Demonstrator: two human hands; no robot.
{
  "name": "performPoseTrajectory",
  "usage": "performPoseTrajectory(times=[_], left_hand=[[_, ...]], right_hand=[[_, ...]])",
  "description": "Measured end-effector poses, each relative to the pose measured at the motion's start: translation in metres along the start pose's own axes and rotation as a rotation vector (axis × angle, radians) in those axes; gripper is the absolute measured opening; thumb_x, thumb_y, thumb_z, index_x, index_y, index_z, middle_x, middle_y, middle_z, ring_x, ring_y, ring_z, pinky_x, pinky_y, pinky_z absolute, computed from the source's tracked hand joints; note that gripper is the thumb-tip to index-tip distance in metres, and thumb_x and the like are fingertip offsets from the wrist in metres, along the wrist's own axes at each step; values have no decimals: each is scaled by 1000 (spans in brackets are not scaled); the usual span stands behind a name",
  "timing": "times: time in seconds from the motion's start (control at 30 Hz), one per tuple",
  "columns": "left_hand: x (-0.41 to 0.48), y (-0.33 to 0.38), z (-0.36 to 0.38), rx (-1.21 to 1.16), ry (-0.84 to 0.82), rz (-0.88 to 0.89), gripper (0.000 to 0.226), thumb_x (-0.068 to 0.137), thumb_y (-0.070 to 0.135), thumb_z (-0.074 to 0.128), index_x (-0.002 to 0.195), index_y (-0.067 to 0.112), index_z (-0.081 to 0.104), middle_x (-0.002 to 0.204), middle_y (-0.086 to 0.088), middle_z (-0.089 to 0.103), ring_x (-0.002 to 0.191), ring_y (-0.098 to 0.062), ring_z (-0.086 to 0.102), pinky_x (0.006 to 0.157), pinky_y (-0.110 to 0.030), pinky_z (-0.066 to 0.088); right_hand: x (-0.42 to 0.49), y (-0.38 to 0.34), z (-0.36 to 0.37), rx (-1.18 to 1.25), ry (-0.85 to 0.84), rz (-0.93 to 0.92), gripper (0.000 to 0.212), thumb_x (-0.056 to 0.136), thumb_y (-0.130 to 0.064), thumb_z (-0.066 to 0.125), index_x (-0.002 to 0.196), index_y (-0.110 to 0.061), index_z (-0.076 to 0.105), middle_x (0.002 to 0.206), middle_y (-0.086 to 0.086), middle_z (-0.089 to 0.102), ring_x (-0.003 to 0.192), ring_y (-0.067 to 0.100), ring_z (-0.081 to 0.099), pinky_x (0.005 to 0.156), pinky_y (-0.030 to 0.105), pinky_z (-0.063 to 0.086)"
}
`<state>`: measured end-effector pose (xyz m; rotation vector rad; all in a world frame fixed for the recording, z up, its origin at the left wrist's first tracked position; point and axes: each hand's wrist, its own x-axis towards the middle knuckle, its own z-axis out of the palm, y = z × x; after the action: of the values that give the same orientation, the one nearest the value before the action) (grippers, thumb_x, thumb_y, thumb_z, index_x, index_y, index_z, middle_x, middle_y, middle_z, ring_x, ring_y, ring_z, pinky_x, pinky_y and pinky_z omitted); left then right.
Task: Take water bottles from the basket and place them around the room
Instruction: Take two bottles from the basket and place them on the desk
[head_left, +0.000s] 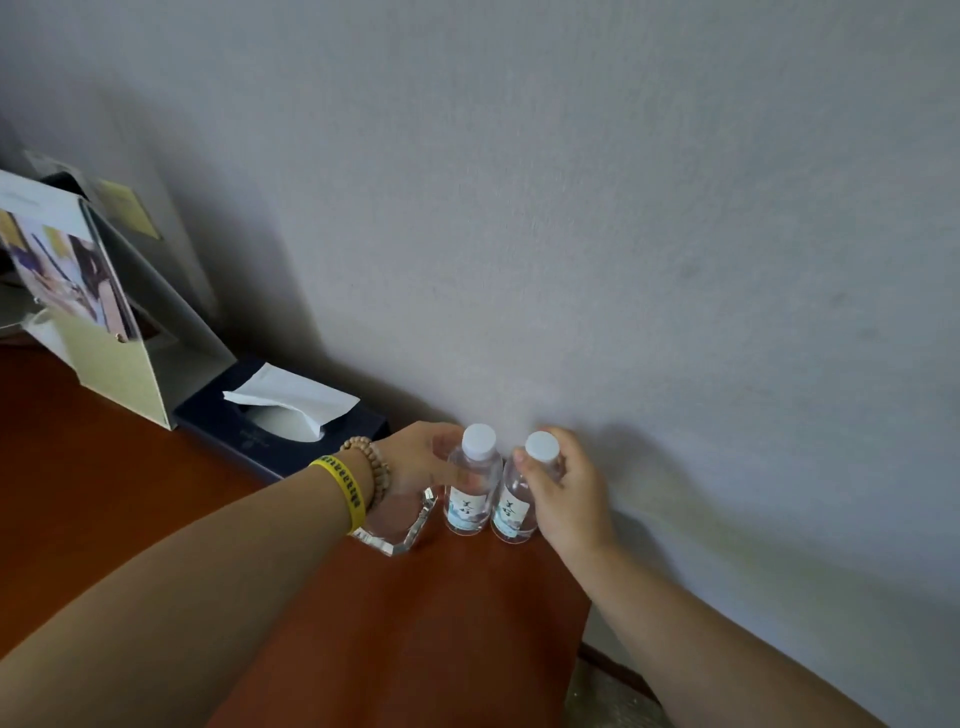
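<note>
Already two bottles stand upright side by side on the desk (415, 613) by the wall at twelve o'clock, the left hand (421, 460) curled around the left bottle (471, 488), the right hand (563, 488) closed on the right bottle (515, 504); letting go remains, basket unseen.

Bare desk (130, 493) lies open at the near left. The wall (623, 260) closes off the far side, the tissue box (283, 418) and glass block (400, 530) crowd the bottles' (472, 488) left.

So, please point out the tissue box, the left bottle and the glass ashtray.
tissue box (249, 431): head view, dark top face.
left bottle (471, 506): head view, its label.
glass ashtray (410, 540): head view, near rim.
</note>
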<state>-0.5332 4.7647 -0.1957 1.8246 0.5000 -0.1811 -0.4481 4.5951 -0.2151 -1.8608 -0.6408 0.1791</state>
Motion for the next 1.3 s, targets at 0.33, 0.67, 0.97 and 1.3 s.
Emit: performPoseTrajectory(times=[0.33, 0.67, 0.97, 1.3], left_hand=[[13, -2, -15, -161, -89, -18, 38, 75, 3, 73, 107, 21, 66, 110, 2, 71, 106, -17, 65, 94, -34, 48], [10, -7, -8, -171, -43, -19, 37, 72, 19, 78, 107, 24, 67, 112, 2, 70, 108, -18, 63, 100, -42, 45], [-16, 1, 4, -193, 38, -47, 81, 73, 6, 76, 141, 20, 33, 137, -1, 52, 124, -18, 50, 111, -47, 34], [-90, -13, 34, 376, 98, -230, 44, 84, 32, 64, 124, 15, 56, 121, 0, 60, 105, -13, 57, 95, -29, 48]], right_hand=[[6, 2, 9, -55, -29, -3, 18, 77, -24, 71, 82, -31, 56, 70, -20, 59, 71, -13, 54, 57, 5, 39], [3, -1, 7, -31, -105, 60, 15, 76, -22, 69, 80, -29, 57, 70, -14, 63, 70, -3, 60, 55, 12, 45], [5, -9, -3, -20, -234, 237, 43, 67, -50, 68, 106, -34, 59, 99, -17, 65, 90, 0, 60, 67, 16, 41], [-44, -14, -61, -398, -161, 399, 42, 89, -35, 57, 104, 4, 65, 111, 22, 67, 103, 34, 61, 87, 38, 47]])
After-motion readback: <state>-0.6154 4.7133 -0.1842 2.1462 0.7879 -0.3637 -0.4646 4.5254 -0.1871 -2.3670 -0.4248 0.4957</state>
